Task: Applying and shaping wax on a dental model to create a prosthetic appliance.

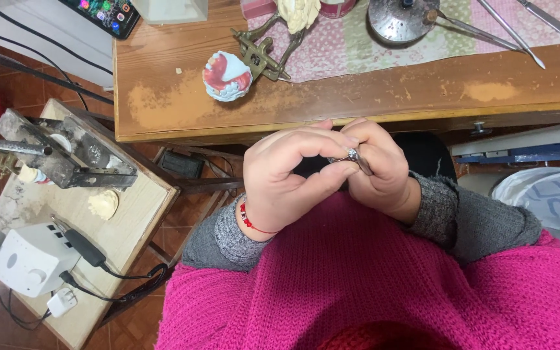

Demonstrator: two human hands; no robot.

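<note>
Basically both hands are pinching one small metal tool point(355, 157): left hand point(286, 178) steadying it, right hand point(377, 172) gripping the handle, close to the chest for control.

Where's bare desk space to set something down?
Free: the worn wooden strip along the desk's front edge, right of the denture model, below the patterned cloth. Crowded: the cloth, with metal tools, and the side table.

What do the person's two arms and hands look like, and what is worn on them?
Both hands are bare, with no gloves. The left hand has a thin red cord bracelet at the wrist. The right hand shows no bracelet. Both arms wear grey knitted cuffs under a bright pink knitted sweater.
</note>
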